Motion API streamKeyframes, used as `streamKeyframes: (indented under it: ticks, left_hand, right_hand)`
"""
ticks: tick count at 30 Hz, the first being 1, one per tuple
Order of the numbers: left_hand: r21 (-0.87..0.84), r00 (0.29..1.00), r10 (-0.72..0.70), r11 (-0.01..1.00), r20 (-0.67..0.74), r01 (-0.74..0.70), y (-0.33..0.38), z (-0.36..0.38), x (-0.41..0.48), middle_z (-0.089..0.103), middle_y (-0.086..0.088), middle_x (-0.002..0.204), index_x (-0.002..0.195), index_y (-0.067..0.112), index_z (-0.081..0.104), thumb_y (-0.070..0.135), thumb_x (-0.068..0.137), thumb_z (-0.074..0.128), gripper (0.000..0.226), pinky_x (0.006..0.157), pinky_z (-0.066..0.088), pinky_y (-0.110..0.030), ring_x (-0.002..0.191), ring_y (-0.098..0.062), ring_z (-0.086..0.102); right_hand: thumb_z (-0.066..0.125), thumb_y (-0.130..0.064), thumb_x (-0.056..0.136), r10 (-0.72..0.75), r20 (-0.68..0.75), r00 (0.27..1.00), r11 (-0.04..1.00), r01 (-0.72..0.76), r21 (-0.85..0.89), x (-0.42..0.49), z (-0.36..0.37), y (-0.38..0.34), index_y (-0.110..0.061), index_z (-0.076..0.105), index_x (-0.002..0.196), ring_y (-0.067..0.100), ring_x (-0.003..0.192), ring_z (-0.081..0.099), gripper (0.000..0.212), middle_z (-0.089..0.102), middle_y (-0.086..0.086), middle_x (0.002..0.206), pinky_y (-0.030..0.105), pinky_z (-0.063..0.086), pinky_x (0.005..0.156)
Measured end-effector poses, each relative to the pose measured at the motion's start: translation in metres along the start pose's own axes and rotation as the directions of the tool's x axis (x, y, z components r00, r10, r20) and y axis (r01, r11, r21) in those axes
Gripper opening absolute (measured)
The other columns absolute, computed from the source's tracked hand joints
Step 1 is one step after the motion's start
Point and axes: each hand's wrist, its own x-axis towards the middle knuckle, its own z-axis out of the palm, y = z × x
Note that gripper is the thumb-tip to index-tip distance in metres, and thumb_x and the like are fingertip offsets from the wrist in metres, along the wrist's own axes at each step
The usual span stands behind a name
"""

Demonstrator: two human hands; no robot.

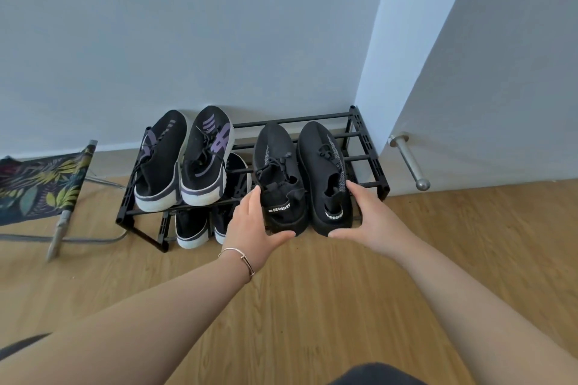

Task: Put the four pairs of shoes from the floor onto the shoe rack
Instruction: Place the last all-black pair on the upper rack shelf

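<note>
Our left hand (253,222) and right hand (367,216) clasp the all-black pair (300,178) by the heels on the black shoe rack (369,147)'s top tier, above wood flooring (297,306), against a grey wall (219,25).

**Plain corner, wood floor**

A pale blue-grey wall (194,25) fills everything from 9 to 1 o'clock. A white door (506,72) with a metal handle (409,162) is seen at 2 o'clock. Light wood-look flooring (312,306) is laid below. A folding stool (43,187) with leafy print fabric is parked at 9 o'clock.
</note>
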Motion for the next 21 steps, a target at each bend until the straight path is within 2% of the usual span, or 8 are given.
streamKeyframes:
  ticks: [1, 3, 6, 9, 14, 18, 21]
  left_hand:
    - [-0.004, 1.0, 0.005, 1.0, -0.008, -0.005, 0.002, 0.001, 0.0, 0.021, -0.004, 0.166, 0.161, 0.012, 0.01, 0.054, 0.077, 0.079, 0.116, 0.122, 0.022, -0.033, 0.153, -0.02, 0.02]
    - [-0.019, 1.0, 0.005, 1.0, -0.013, -0.006, 0.004, 0.003, 0.004, 0.022, -0.004, 0.165, 0.161, 0.012, 0.012, 0.05, 0.078, 0.08, 0.114, 0.122, 0.023, -0.033, 0.152, -0.02, 0.022]
    - [-0.061, 1.0, 0.01, 0.998, -0.008, -0.01, 0.005, 0.001, 0.012, 0.025, -0.003, 0.163, 0.16, 0.012, 0.014, 0.046, 0.078, 0.081, 0.111, 0.122, 0.025, -0.033, 0.151, -0.019, 0.022]
    - [-0.094, 1.0, -0.015, 0.995, -0.015, 0.014, 0.005, -0.003, 0.028, 0.032, -0.003, 0.158, 0.158, 0.014, 0.02, 0.044, 0.075, 0.084, 0.109, 0.12, 0.032, -0.037, 0.147, -0.021, 0.031]
    - [-0.103, 1.0, -0.027, 0.994, -0.015, 0.025, 0.008, -0.013, 0.055, 0.038, -0.004, 0.152, 0.155, 0.014, 0.027, 0.04, 0.073, 0.085, 0.104, 0.118, 0.036, -0.039, 0.141, -0.023, 0.04]
    - [-0.076, 1.0, -0.017, 0.997, -0.007, 0.017, 0.007, -0.022, 0.075, 0.04, -0.006, 0.15, 0.154, 0.015, 0.028, 0.04, 0.076, 0.084, 0.098, 0.116, 0.037, -0.038, 0.138, -0.024, 0.043]
    - [-0.077, 1.0, -0.01, 0.997, 0.004, 0.01, 0.006, -0.026, 0.086, 0.039, -0.006, 0.152, 0.154, 0.014, 0.027, 0.038, 0.078, 0.083, 0.098, 0.117, 0.036, -0.037, 0.14, -0.024, 0.042]
  right_hand:
    - [0.087, -0.034, 0.074, -0.017, -0.022, 1.0, 1.0, 0.016, -0.025, 0.002, 0.002, -0.001, -0.025, 0.031, 0.153, 0.001, 0.129, 0.036, 0.098, 0.037, -0.027, 0.131, 0.022, 0.029, 0.105]
    - [0.088, -0.034, 0.073, -0.024, -0.049, 0.999, 0.999, 0.022, -0.05, 0.007, 0.005, -0.002, -0.023, 0.028, 0.155, 0.01, 0.139, 0.037, 0.102, 0.041, -0.015, 0.147, 0.026, 0.03, 0.11]
    - [0.087, -0.037, 0.073, -0.006, -0.046, 0.999, 0.999, 0.004, -0.053, 0.017, 0.003, -0.001, -0.024, 0.019, 0.159, 0.014, 0.147, 0.032, 0.11, 0.032, -0.007, 0.161, 0.03, 0.029, 0.115]
    - [0.086, -0.037, 0.074, -0.03, -0.058, 0.998, 0.999, 0.027, -0.042, 0.03, -0.002, -0.002, -0.026, 0.021, 0.158, 0.013, 0.144, 0.037, 0.106, 0.038, -0.009, 0.158, 0.026, 0.03, 0.112]
    - [0.083, -0.048, 0.071, -0.009, -0.077, 0.997, 0.999, 0.006, -0.047, 0.058, -0.003, -0.006, -0.031, 0.019, 0.158, 0.015, 0.141, 0.043, 0.109, 0.043, -0.01, 0.156, 0.041, 0.039, 0.114]
    - [0.084, -0.039, 0.075, -0.001, -0.101, 0.995, 1.0, 0.002, 0.005, 0.074, 0.0, -0.013, -0.028, 0.022, 0.157, 0.016, 0.139, 0.046, 0.103, 0.047, -0.008, 0.153, 0.032, 0.038, 0.111]
    - [0.084, -0.042, 0.072, 0.004, -0.121, 0.993, 1.0, -0.003, 0.01, 0.084, 0.001, -0.014, -0.03, 0.024, 0.155, 0.016, 0.138, 0.047, 0.103, 0.048, -0.008, 0.152, 0.033, 0.04, 0.11]
